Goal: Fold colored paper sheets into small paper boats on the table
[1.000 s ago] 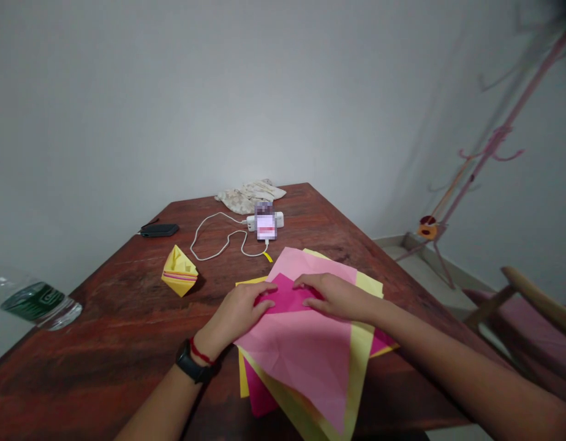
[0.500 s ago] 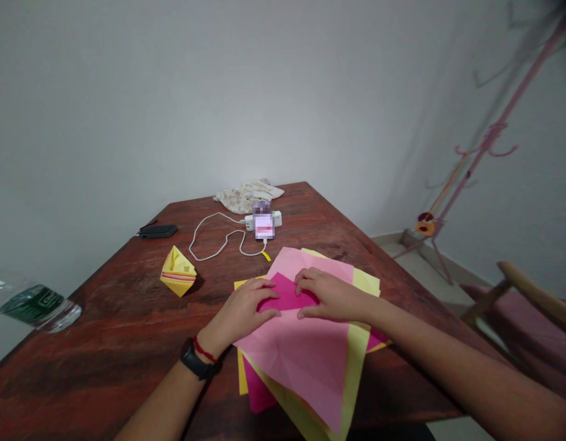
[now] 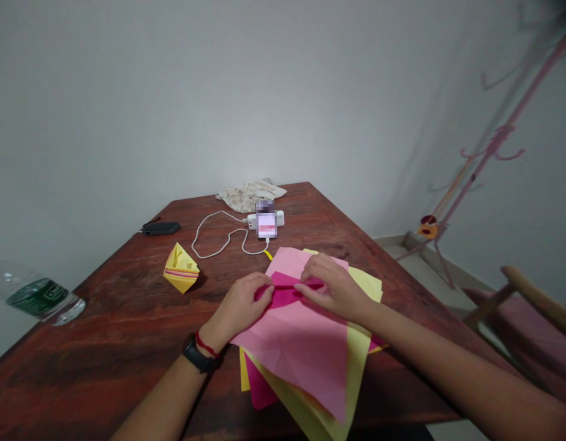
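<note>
A magenta sheet of paper [image 3: 284,296], partly folded, lies on top of a light pink sheet [image 3: 305,352]. At its left end my left hand [image 3: 246,301] pinches the paper between thumb and fingers. My right hand [image 3: 331,288] grips the right end, thumb in front and fingers curled behind. A raised fold edge runs between both hands. Beneath the pink sheet, a loose stack of pale yellow [image 3: 359,355], magenta and yellow sheets fans out, overhanging the table's near edge. My fingers hide the ends of the fold.
On the wooden table [image 3: 127,343] stand a yellow folded-paper piece [image 3: 182,269] and, at far left, a tilted-looking water bottle [image 3: 44,297]. Farther back are a phone [image 3: 267,223] on a white cable, a black power bank [image 3: 161,228] and a cloth [image 3: 250,195]. A wooden chair [image 3: 535,294] stands right.
Both hands have gone from resting over the magenta paper to pinching it, and its fold edge now stands up. The view has shifted slightly.
</note>
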Demonstrator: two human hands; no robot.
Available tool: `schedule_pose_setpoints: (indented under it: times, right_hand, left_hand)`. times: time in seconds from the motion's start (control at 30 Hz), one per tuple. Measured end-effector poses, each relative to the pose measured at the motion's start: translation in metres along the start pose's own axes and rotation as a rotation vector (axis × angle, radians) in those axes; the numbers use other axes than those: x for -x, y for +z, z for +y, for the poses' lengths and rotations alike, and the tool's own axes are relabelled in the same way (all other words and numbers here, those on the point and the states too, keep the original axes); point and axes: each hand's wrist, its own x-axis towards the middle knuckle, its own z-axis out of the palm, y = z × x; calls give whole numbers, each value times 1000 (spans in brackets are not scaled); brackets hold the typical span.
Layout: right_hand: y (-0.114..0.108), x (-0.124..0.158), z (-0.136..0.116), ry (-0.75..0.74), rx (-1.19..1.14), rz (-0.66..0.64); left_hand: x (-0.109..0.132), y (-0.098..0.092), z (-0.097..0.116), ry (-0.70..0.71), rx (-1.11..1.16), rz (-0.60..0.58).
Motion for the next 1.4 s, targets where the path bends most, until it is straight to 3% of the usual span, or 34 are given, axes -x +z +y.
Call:
schedule_pose_setpoints:
  times: [0.17,0.37,0.57,0.7,0.83,1.13,1.4]
  right_hand:
    - [4,3,-10,54,-64,-91]
    - [6,6,-10,83,-10,36]
    - [10,3,-18,319,-306,-119]
    - [20,3,-27,410,-613,-95]
    - [29,7,-30,457,-795,-87]
    - [34,14,-32,399,-633,-69]
    - [41,18,-34,202,-519,-67]
  left_hand:
    - [-1,-2,-1,-91,-44,127]
    - [-2,-7,-4,-139,-47,329]
    - [-2,-11,4,-7,51,525]
    - [0,-9,12,196,105,477]
    - [2,-5,17,263,163,388]
    - [4,1,16,216,184,367]
    - [10,5,28,109,247,296]
